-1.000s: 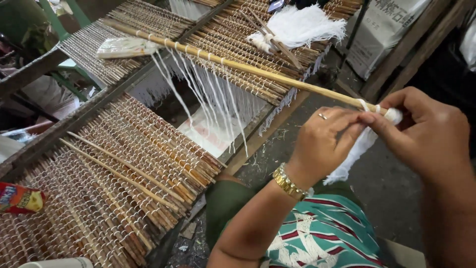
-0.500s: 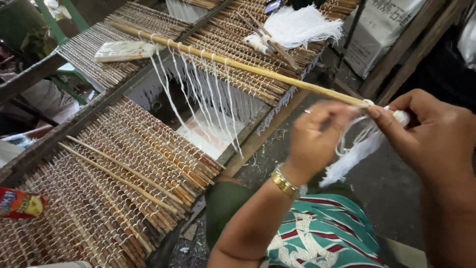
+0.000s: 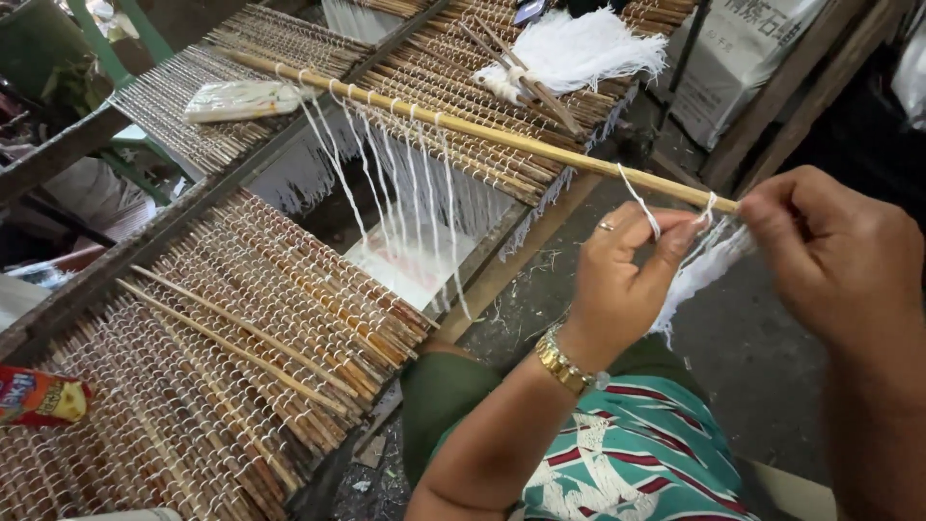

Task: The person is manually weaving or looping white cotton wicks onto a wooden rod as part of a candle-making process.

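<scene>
Your left hand [image 3: 617, 280] sits just below the near end of a long bamboo stick [image 3: 482, 128], its fingers curled and pinching a single white thread [image 3: 644, 207] that loops up over the forefinger. A ring shows on one finger and a gold watch [image 3: 562, 363] wraps the wrist. Your right hand [image 3: 830, 256] is closed around the very end of the stick, fingers pressed together on it and on a loose tuft of white threads [image 3: 699, 275] that hangs down between your two hands.

The stick runs away from you, up and to the left, with its far end resting on a mat of thin bamboo slats [image 3: 241, 96]. A row of white threads [image 3: 405, 183] is tied along it and hangs down into the gap between that mat and a nearer, browner slat mat [image 3: 241, 328]. Two loose sticks [image 3: 231, 338] lie slantwise on the nearer mat. A flat white packet [image 3: 241, 99] lies on the far mat near the stick's far end, and a heap of white thread [image 3: 579, 48] sits farther right on it. A red and yellow wrapper [image 3: 39, 397] lies at the left edge of the nearer mat. Your lap, in green cloth and a patterned teal, red and white fabric [image 3: 637, 453], fills the bottom of the view.
</scene>
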